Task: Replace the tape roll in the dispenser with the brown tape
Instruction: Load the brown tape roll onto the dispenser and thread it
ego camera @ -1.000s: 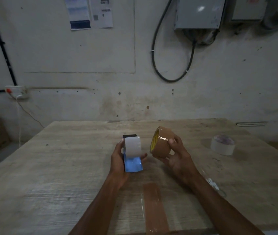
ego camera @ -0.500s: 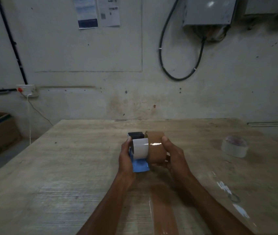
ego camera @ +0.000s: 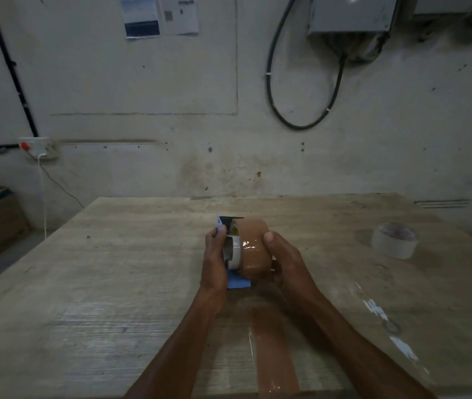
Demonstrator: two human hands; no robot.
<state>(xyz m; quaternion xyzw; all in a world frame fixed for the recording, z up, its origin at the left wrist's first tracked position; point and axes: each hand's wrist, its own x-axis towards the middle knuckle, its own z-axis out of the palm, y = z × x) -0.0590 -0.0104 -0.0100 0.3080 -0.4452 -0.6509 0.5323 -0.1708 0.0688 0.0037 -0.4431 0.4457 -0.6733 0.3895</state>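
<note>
Item: glossy brown packing-tape roll (ego camera: 253, 249), wide, cardboard-cored. Location: held above the middle of the table, pressed side-on against the dispenser's white hub. Grasped by the right hand (ego camera: 282, 259), thumb over the top of the roll, fingers wrapped under it.

Item: blue plastic hand-held tape dispenser (ego camera: 236, 280) with white round hub (ego camera: 234, 251) and dark upper end. Gripped by the left hand (ego camera: 214, 259), fingers closed around its left side. The roll stands just right of the hub, touching it; whether the core is partly over the hub cannot be told.

Status: the hub appears bare of any old roll, so removal looks done. Seating the brown roll looks under way but not finished. Threading the tape end toward the cutter remains, as far as can be judged.

Surroundings: pale worn wooden table (ego camera: 114, 312); whitish tape roll (ego camera: 394, 240) lying flat, well apart to the right, possibly the removed one; strip of brown tape (ego camera: 272, 347) stuck flat on the table near its front edge.
</note>
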